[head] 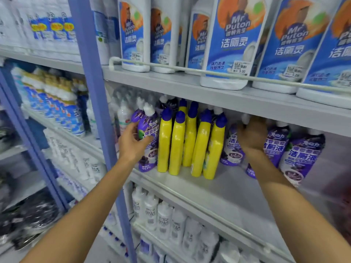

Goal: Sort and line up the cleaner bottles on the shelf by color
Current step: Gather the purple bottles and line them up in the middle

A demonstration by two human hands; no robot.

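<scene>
On the shelf [218, 188], left hand [133, 143] grips one purple bottle [149, 130]; right hand [252, 137] covers another bottle [250, 172], grip unclear.

Five yellow bottles [190, 145] with blue caps stand clustered on the middle shelf [218, 190]. Just left of them, the left hand [133, 143] grips an upright purple-label bottle [149, 128], thumb across its front. Just right of them, the right hand [252, 137] covers a tilted purple bottle [251, 172], its fingers [242, 130] curled near the neck. Farther right of the yellow bottles stand more purple bottles [302, 154]. Above them stand big white bottles [233, 40] with blue labels.
</scene>
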